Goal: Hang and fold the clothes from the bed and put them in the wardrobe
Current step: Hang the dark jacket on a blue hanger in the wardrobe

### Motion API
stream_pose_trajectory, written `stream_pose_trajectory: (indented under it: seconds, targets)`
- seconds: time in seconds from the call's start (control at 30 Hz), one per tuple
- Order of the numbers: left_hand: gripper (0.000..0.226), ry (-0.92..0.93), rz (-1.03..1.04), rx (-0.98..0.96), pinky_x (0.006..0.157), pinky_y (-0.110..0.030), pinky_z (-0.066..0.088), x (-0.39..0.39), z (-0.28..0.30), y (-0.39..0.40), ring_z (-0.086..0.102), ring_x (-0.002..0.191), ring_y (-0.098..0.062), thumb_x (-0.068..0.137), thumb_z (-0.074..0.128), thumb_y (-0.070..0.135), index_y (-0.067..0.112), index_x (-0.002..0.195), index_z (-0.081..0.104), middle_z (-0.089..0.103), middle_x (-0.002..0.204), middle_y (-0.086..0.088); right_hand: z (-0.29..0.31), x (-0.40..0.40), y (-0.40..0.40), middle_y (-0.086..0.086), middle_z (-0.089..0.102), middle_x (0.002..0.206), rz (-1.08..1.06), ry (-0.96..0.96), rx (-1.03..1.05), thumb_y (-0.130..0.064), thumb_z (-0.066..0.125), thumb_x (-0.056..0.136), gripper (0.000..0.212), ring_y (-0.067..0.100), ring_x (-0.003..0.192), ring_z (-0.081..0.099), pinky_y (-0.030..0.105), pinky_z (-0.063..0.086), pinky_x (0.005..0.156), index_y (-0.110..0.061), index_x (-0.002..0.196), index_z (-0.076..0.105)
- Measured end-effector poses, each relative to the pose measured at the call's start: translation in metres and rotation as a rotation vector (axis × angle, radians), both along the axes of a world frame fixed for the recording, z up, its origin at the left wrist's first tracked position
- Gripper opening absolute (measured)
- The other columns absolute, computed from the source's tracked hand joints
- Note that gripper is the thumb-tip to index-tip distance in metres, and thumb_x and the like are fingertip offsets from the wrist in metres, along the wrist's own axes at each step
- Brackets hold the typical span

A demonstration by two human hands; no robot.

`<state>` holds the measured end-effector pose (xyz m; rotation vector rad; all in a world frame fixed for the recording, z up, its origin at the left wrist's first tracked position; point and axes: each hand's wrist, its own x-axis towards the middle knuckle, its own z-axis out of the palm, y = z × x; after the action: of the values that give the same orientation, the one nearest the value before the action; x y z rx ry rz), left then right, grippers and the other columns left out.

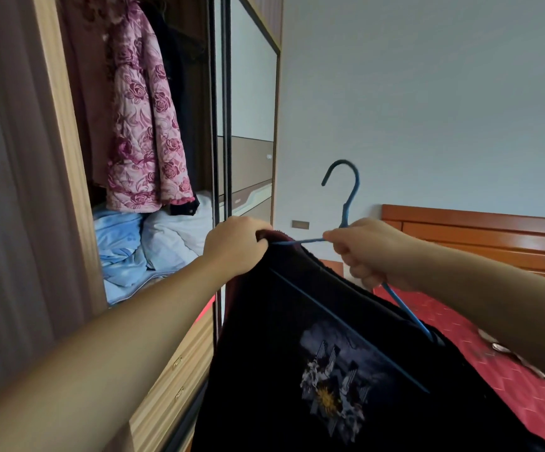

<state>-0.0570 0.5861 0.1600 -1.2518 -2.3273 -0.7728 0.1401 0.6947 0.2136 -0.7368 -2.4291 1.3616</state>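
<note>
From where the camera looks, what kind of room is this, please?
Most likely a home bedroom. An open wardrobe holds a hanging pink floral jacket above folded bedding, and a bed with a wooden headboard and red cover stands to the right.

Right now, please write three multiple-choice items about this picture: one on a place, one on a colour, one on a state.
1. Where does the pink floral quilted jacket hang?
A. inside the open wardrobe
B. on the bed
C. on the wall

2. What colour is the thin wire hanger?
A. red
B. blue
C. white

3. What does the left hand do?
A. rests open
B. grips the dark printed shirt
C. points at the wall

Answers: 1 A, it hangs among clothes in the wardrobe. 2 B, hook and arms are blue. 3 B, fingers curl round the shirt's shoulder while the right hand holds the hanger.
</note>
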Motion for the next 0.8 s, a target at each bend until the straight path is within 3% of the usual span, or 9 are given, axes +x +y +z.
stream_pose_trajectory:
  seconds: [0.1, 0.2, 0.33, 0.4, 0.5, 0.6, 0.67, 0.73, 0.8]
  targets:
    - [0.042, -0.232, -0.127, 0.095, 0.091, -0.041, 0.052, 0.015, -0.009, 0.009, 0.058, 0.106, -0.020, 0.081, 0.058, 0.029, 0.040, 0.121, 0.057, 0.059, 0.118, 0.004, 0.010, -0.003, 0.010, -0.007, 0.027, 0.041, -0.032, 0.070, -0.153, -0.027, 0.049, 0.098, 0.037, 0.008, 0.031, 0.021, 0.015, 0.018, 0.032, -0.019, 0.064, 0.038]
    - [0.065, -0.543, -0.122, 0.262, 0.099, -0.039, 0.046, 0.043, -0.018, 0.020, 0.053, 0.113, -0.020, 0.080, 0.065, 0.046, 0.031, 0.138, 0.040, 0.047, 0.129, 0.000, 0.020, -0.010, 0.017, -0.007, 0.025, 0.042, -0.039, 0.126, -0.288, -0.026, 0.048, 0.096, 0.037, 0.007, 0.031, 0.017, 0.014, 0.014, 0.030, -0.019, 0.062, 0.036]
    - [0.089, -1.456, -0.185, 0.322, 0.087, -0.048, 0.055, 0.067, -0.009, 0.030, 0.063, 0.103, -0.024, 0.067, 0.059, 0.082, 0.014, 0.124, 0.051, 0.064, 0.113, -0.006, 0.025, -0.018, 0.016, -0.007, 0.026, 0.046, -0.010, 0.139, -0.378, -0.023, 0.044, 0.089, 0.029, 0.007, 0.033, 0.016, 0.013, 0.014, 0.030, -0.018, 0.061, 0.037]
    - [0.103, -1.682, -0.334, 0.364, 0.084, -0.053, 0.055, 0.069, -0.002, 0.036, 0.067, 0.102, -0.029, 0.058, 0.055, 0.091, 0.009, 0.120, 0.058, 0.068, 0.112, -0.013, 0.021, -0.020, 0.012, -0.005, 0.027, 0.048, 0.022, 0.104, -0.336, -0.020, 0.043, 0.087, 0.024, 0.008, 0.033, 0.018, 0.013, 0.017, 0.030, -0.017, 0.063, 0.039]
    - [0.103, -1.735, -0.395, 0.472, 0.074, -0.054, 0.057, 0.071, 0.006, 0.046, 0.070, 0.098, -0.028, 0.052, 0.057, 0.092, 0.012, 0.118, 0.063, 0.070, 0.111, -0.012, 0.011, -0.017, 0.009, -0.001, 0.031, 0.051, 0.041, 0.065, -0.250, -0.010, 0.044, 0.085, 0.019, 0.009, 0.034, 0.021, 0.016, 0.020, 0.033, -0.015, 0.067, 0.041]
    - [0.075, -1.513, -0.188, 0.400, 0.067, -0.040, 0.058, 0.064, 0.003, 0.052, 0.068, 0.088, -0.020, 0.068, 0.062, 0.078, 0.016, 0.110, 0.065, 0.070, 0.100, -0.004, 0.008, -0.010, 0.013, -0.001, 0.035, 0.051, 0.027, 0.056, -0.167, -0.008, 0.043, 0.089, 0.019, 0.009, 0.036, 0.026, 0.018, 0.023, 0.033, -0.011, 0.070, 0.047]
    - [0.056, -1.388, -0.099, 0.324, 0.058, -0.029, 0.054, 0.056, -0.001, 0.056, 0.062, 0.069, -0.014, 0.079, 0.060, 0.068, 0.014, 0.091, 0.064, 0.064, 0.077, 0.001, 0.007, -0.005, 0.017, 0.000, 0.038, 0.050, 0.013, 0.051, -0.113, -0.005, 0.044, 0.091, 0.020, 0.010, 0.037, 0.028, 0.018, 0.025, 0.033, -0.009, 0.072, 0.051]
    - [0.043, -1.456, -0.164, 0.281, 0.045, -0.022, 0.044, 0.054, 0.004, 0.059, 0.049, 0.047, -0.012, 0.086, 0.057, 0.057, 0.016, 0.073, 0.057, 0.051, 0.055, 0.003, 0.005, -0.002, 0.019, 0.000, 0.038, 0.049, 0.011, 0.044, -0.082, -0.003, 0.045, 0.091, 0.021, 0.010, 0.038, 0.029, 0.018, 0.025, 0.034, -0.008, 0.072, 0.051]
    - [0.036, -1.568, -0.306, 0.249, 0.037, -0.018, 0.037, 0.060, 0.011, 0.064, 0.042, 0.040, -0.008, 0.092, 0.054, 0.047, 0.017, 0.071, 0.054, 0.047, 0.052, 0.005, 0.003, 0.001, 0.021, 0.000, 0.038, 0.049, -0.001, 0.052, -0.071, -0.002, 0.046, 0.092, 0.022, 0.011, 0.039, 0.028, 0.019, 0.025, 0.035, -0.007, 0.072, 0.052]
